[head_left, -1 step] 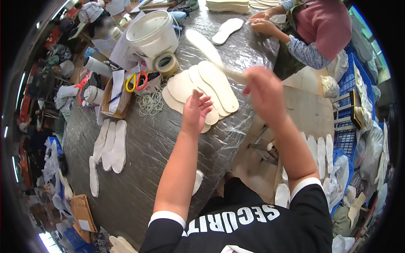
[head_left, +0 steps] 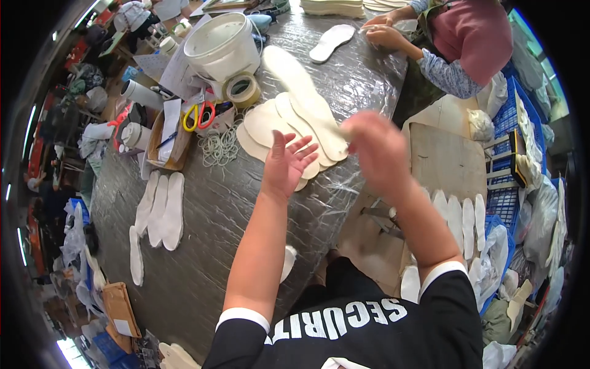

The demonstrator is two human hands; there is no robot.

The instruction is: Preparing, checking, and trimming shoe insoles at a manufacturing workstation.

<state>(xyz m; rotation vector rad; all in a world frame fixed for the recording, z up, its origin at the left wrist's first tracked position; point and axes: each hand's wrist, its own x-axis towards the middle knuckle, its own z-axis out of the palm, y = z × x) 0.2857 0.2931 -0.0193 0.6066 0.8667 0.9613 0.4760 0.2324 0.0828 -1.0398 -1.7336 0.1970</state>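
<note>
My right hand, smeared by motion, grips one end of a cream insole. That insole reaches up and left from the hand, over a fanned pile of similar insoles; whether it touches them I cannot tell. Beside the near edge of the pile, my left hand is open, fingers spread and palm showing, with nothing in it. Farther off, a single insole lies on the dark, plastic-covered table.
Beyond the pile stand a white bucket and a tape roll. Scissors, tangled string and a cardboard box lie left. More insoles rest nearer. A co-worker works at the far right corner.
My right hand has come slightly left and nearer, and the insole has swung lower over the pile. The fingers of my left hand have spread wider.
</note>
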